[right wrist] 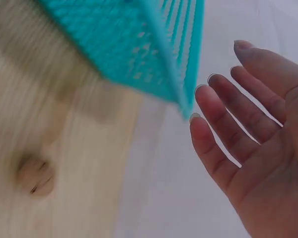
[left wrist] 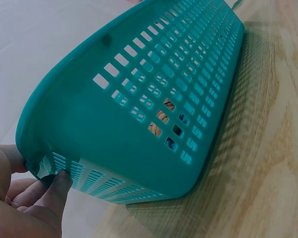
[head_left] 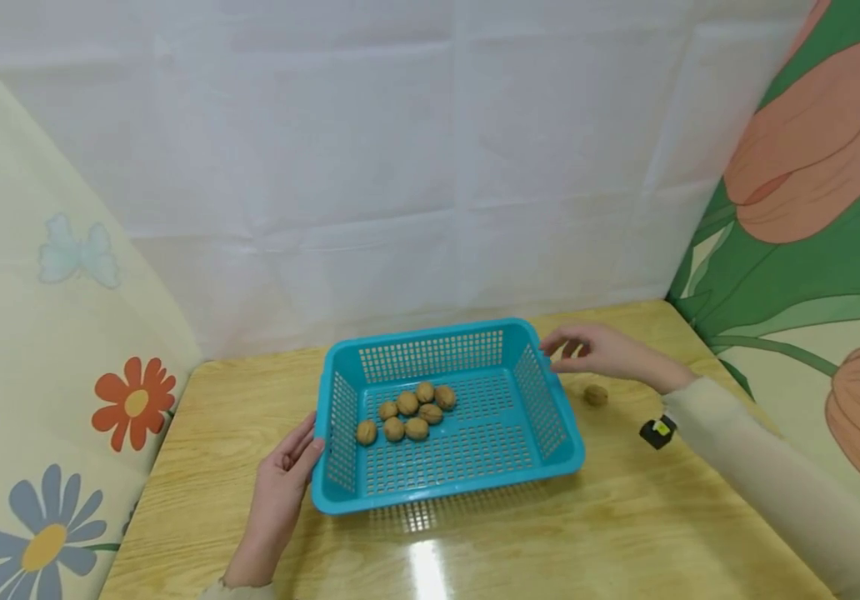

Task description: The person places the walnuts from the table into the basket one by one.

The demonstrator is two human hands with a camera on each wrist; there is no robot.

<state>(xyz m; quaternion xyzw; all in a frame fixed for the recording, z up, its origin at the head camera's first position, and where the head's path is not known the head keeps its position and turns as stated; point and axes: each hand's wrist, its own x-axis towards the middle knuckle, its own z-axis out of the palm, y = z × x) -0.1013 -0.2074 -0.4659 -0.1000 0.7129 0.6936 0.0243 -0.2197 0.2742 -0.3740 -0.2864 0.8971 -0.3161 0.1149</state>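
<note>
A blue plastic basket with slotted walls is at the middle of the wooden table. Several walnuts lie in its left half. My left hand grips the rim at the basket's left end; in the left wrist view the fingers pinch the edge. Beside the right end is my right hand, its fingers loosely bent. In the right wrist view this hand is spread near the basket's corner and holds nothing. One walnut lies on the table outside the basket, below the right hand.
A small black block with a yellow-green mark shows by the right cuff. A white cloth hangs behind the wooden table. Flower-patterned cloths hang on the left and right.
</note>
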